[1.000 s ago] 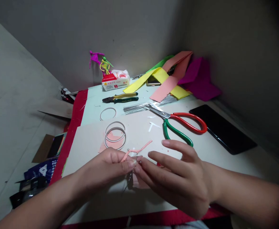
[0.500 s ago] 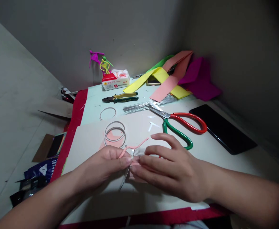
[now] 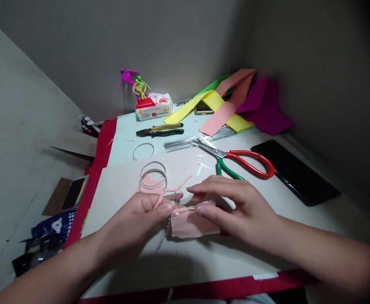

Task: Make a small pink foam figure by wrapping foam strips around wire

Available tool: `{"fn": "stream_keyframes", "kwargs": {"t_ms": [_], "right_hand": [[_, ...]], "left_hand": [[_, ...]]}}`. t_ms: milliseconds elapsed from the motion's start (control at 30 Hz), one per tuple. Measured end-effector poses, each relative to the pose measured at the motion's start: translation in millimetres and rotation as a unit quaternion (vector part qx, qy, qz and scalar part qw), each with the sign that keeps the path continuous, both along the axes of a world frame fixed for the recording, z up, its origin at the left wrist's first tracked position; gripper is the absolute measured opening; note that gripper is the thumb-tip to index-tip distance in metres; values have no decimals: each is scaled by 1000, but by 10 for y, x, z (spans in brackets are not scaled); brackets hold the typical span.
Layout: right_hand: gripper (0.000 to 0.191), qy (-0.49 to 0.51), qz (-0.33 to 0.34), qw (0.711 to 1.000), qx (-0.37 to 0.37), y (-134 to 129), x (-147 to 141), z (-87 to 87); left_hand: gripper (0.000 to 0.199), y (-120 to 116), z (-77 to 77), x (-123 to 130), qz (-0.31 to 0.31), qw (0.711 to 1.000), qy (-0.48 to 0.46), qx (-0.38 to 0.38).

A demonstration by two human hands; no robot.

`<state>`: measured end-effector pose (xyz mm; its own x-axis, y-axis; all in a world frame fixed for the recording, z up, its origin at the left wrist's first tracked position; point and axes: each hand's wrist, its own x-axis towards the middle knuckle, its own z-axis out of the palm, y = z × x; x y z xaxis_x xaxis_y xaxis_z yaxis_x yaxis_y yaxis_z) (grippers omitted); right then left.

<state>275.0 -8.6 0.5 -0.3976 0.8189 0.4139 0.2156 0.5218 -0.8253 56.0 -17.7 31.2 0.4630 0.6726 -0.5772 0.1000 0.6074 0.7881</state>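
My left hand (image 3: 149, 213) pinches a small wire figure between thumb and fingers, its thin arm wrapped in pink paper (image 3: 181, 184) rising above the knuckles. A twisted bare wire end (image 3: 163, 240) pokes out below that hand. From the pinch a strip of pink crepe paper (image 3: 194, 223) spreads to the right, its upper edge gathered. My right hand (image 3: 229, 202) grips that edge between thumb and fingers, the index finger raised a little. Just beyond the left hand lie two metal rings (image 3: 152, 179) on a pink paper scrap (image 3: 140, 185).
Scissors with red and green handles (image 3: 248, 160) and a black phone (image 3: 295, 171) lie to the right. Behind are pliers (image 3: 161, 130), a bundle of thin wires (image 3: 185, 143), folded crepe paper (image 3: 219, 116) and a tissue pack (image 3: 154, 107) with small figures (image 3: 139, 85) on it.
My right hand has shifted right and its fingers have turned, so the pink strip now shows stretched between both hands. My left hand has barely moved.
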Motion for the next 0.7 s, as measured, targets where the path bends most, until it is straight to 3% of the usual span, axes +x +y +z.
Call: {"fn": "stream_keyframes", "kwargs": {"t_ms": [67, 133, 367, 467, 600, 700], "right_hand": [[12, 8, 8, 992, -123, 8, -22, 5], [8, 15, 22, 983, -181, 15, -37, 8], [15, 43, 18, 992, -116, 21, -27, -19], [14, 34, 9, 995, -98, 16, -26, -12], [8, 46, -1, 985, -168, 21, -32, -5], [28, 103, 54, 951, -286, 34, -29, -36]], "left_hand": [[32, -1, 6, 11, 7, 1000, 19, 2], [32, 2, 8, 18, 9, 999, 37, 8], [32, 7, 4, 19, 18, 999, 30, 2], [28, 17, 7, 21, -11, 999, 32, 22], [27, 33, 33, 26, -48, 998, 33, 24], [22, 24, 57, 17, -25, 999, 34, 9]]}}
